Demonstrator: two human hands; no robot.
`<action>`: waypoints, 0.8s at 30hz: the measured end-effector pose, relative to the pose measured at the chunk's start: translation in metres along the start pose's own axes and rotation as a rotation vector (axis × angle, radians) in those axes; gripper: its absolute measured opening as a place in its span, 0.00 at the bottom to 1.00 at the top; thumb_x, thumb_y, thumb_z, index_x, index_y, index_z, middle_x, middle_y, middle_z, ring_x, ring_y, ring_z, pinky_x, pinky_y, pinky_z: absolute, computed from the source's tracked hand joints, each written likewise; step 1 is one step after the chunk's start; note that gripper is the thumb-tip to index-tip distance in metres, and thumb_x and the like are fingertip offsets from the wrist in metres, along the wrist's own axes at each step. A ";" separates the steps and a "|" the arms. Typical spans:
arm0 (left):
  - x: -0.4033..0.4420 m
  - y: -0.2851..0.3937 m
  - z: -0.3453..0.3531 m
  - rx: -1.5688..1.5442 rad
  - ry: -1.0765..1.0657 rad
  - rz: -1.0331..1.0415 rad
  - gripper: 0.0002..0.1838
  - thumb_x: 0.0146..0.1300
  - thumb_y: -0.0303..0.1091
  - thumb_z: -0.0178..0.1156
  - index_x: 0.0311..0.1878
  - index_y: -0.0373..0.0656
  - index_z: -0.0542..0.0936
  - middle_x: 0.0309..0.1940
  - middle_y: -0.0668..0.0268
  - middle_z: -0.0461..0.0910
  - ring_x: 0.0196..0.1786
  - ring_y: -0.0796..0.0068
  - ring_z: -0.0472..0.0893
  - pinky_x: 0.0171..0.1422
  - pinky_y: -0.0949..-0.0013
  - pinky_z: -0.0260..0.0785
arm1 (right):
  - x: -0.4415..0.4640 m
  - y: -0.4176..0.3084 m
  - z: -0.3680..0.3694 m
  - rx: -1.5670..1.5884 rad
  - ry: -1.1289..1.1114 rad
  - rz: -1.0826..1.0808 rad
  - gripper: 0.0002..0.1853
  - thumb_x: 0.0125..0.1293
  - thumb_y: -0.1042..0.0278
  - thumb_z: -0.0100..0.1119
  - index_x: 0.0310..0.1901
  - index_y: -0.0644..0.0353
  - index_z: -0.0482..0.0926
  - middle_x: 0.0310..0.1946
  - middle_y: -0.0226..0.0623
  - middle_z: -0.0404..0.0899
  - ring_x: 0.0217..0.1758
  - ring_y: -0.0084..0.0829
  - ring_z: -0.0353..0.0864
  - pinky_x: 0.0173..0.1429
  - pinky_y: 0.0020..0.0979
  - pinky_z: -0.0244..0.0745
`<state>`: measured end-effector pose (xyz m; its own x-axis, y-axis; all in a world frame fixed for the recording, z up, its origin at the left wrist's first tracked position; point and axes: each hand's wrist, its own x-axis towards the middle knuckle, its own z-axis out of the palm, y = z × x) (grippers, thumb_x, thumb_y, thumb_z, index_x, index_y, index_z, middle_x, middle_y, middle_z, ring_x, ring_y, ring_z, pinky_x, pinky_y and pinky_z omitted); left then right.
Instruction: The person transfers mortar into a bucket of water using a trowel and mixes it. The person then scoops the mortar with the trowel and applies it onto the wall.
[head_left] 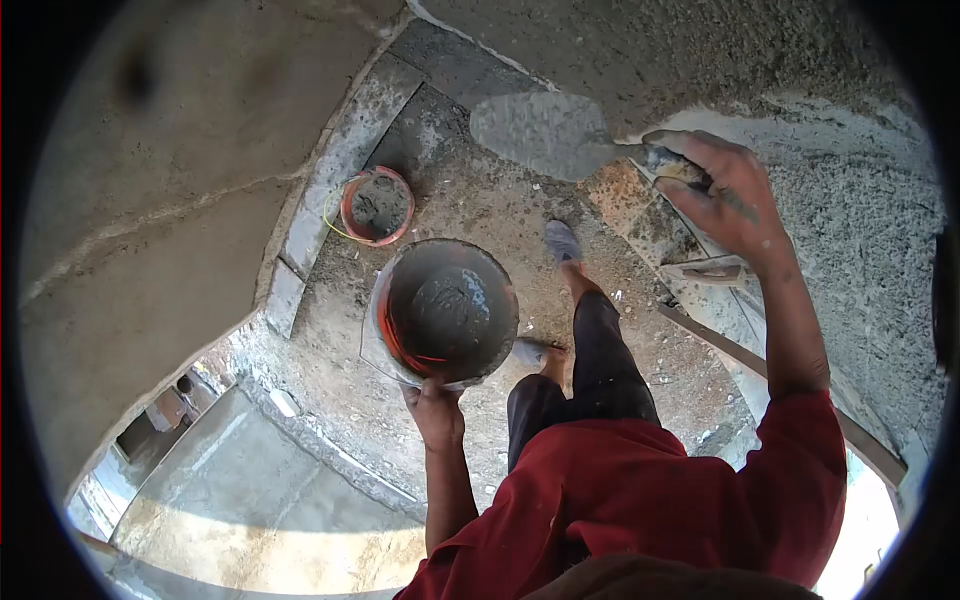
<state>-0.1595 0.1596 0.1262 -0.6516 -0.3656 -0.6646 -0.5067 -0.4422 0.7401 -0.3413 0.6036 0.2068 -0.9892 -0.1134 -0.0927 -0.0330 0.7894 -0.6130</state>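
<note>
My right hand (722, 190) is wrapped around the handle of a trowel (545, 133), raised near the rough wall. Its wide blade points left and is coated with grey. My left hand (436, 412) grips the near rim of a bucket (392, 345), which I hold up in front of me with its opening towards the camera. Inside the bucket, grey wet mortar (445, 310) covers the bottom and smears the walls. Most of the left fingers are hidden beneath the bucket.
A smaller orange bucket (347, 213) with grey mix stands on the dirty floor (480, 215). Smooth plastered wall (170, 220) rises on the left, rough wall (860, 230) on the right. A wooden strip (715, 340) leans at right. My feet stand between.
</note>
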 end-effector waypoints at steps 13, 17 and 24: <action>-0.088 0.075 0.008 0.172 -0.162 0.561 0.29 0.62 0.21 0.56 0.70 0.37 0.70 0.53 0.66 0.77 0.48 0.80 0.76 0.53 0.74 0.72 | -0.042 -0.175 0.110 -0.560 -0.275 -0.442 0.28 0.62 0.58 0.72 0.64 0.52 0.79 0.49 0.39 0.84 0.59 0.42 0.83 0.58 0.43 0.79; -0.108 0.070 -0.061 0.221 -0.129 0.659 0.31 0.61 0.18 0.54 0.71 0.36 0.70 0.56 0.66 0.77 0.54 0.78 0.76 0.61 0.72 0.69 | -0.102 -0.190 0.179 -0.278 -0.285 -0.489 0.30 0.64 0.53 0.69 0.68 0.46 0.79 0.56 0.41 0.84 0.65 0.44 0.80 0.66 0.47 0.73; -0.151 0.063 -0.191 0.208 0.079 0.390 0.35 0.59 0.23 0.55 0.73 0.44 0.66 0.60 0.60 0.77 0.53 0.67 0.84 0.48 0.60 0.87 | -0.217 -0.250 0.314 0.135 -0.249 -0.569 0.29 0.67 0.45 0.64 0.70 0.37 0.77 0.63 0.30 0.80 0.73 0.35 0.73 0.76 0.47 0.62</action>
<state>0.0149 0.0306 0.2534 -0.7753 -0.5374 -0.3317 -0.3396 -0.0880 0.9364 -0.0738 0.2413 0.1339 -0.7587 -0.6425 0.1074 -0.5096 0.4827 -0.7122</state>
